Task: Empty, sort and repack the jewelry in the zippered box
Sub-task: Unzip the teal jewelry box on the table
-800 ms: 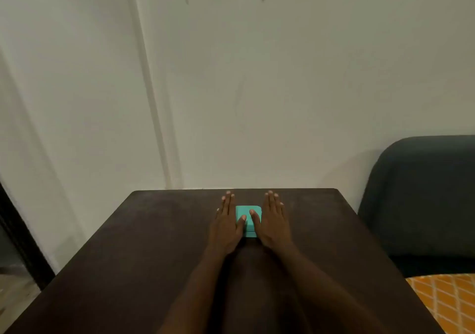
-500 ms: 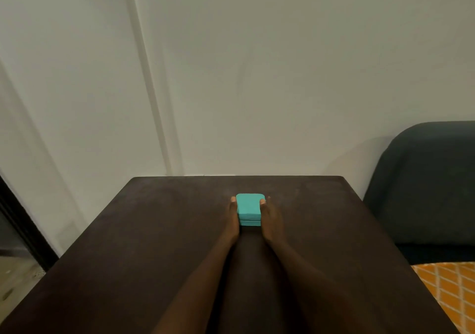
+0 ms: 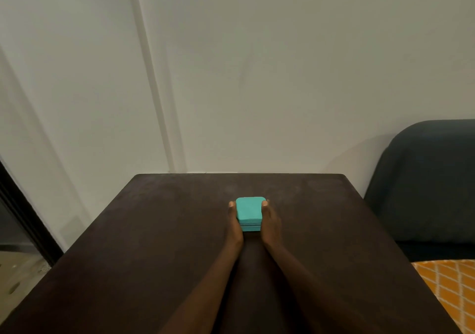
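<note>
Zippered box (image 3: 248, 211): plain turquoise, darker band along its seam. Tabletop (image 3: 144, 243): dark brown, faintly mottled. Wall (image 3: 257, 76): off-white. Chair (image 3: 426, 184): dark blue-grey. Cloth (image 3: 452, 290): orange, white diamond lattice.

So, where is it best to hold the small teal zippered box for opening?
Grip the small teal zippered box by its two flat side walls, one hand from each side, leaving the lid and front seam free, probably.

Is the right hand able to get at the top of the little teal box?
Probably yes. The right hand already rests against the side of the teal box, and nothing lies on its closed lid. The left hand stays at the other side, out of the way.
</note>
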